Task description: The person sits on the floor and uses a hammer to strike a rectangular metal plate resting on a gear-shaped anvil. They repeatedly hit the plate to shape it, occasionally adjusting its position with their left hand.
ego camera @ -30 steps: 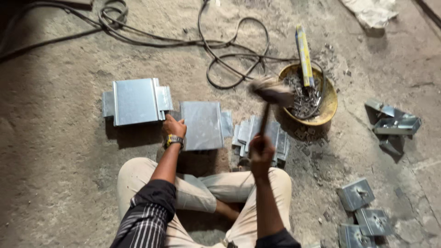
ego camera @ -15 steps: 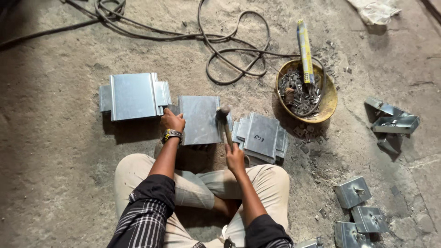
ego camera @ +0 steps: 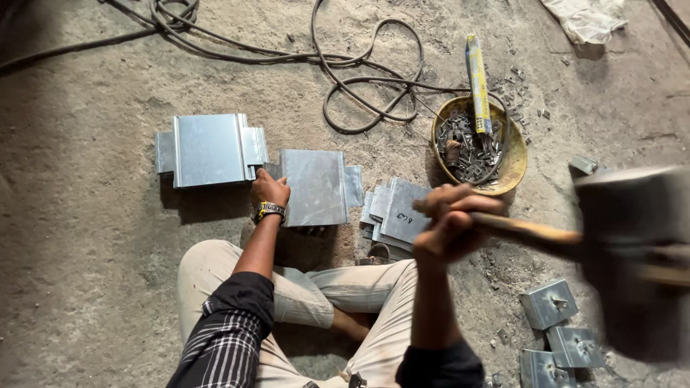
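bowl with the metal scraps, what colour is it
Yellow; the bowl shows best in the head view, right of the cable loop.

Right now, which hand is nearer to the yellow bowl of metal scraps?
Right. The right hand, gripping the hammer, is raised just below-left of the yellow bowl; the left hand rests on the metal sheet, farther left.

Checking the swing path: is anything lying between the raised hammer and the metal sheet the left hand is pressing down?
Nothing visible. The hammer in the right hand is raised to the right; the sheet under the left hand has a bare top. A stack of plates lies beside it.
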